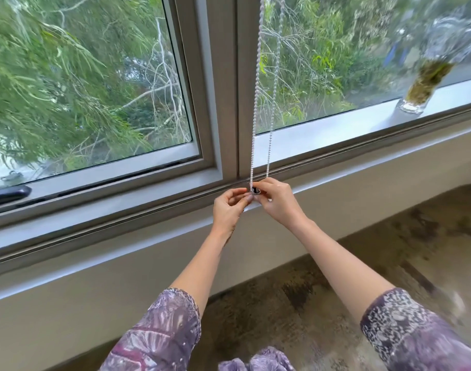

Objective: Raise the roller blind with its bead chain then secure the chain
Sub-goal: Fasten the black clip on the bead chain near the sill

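Observation:
A white bead chain [256, 103] hangs as a loop of two strands in front of the window's centre frame post. Its lower end reaches a small dark holder [255, 190] at the sill. My left hand [230, 210] pinches at the holder with thumb and forefinger from the left. From the right, my right hand [276, 202] grips the bottom of the chain loop at the holder, fingers curled over it. The blind itself is out of view above.
A glass vase [419, 89] with plant stems stands on the sill [336, 129] at the right. A dark handle [8, 194] lies at the window's lower left. A low wall runs under the window, with mottled brown floor [362, 263] below.

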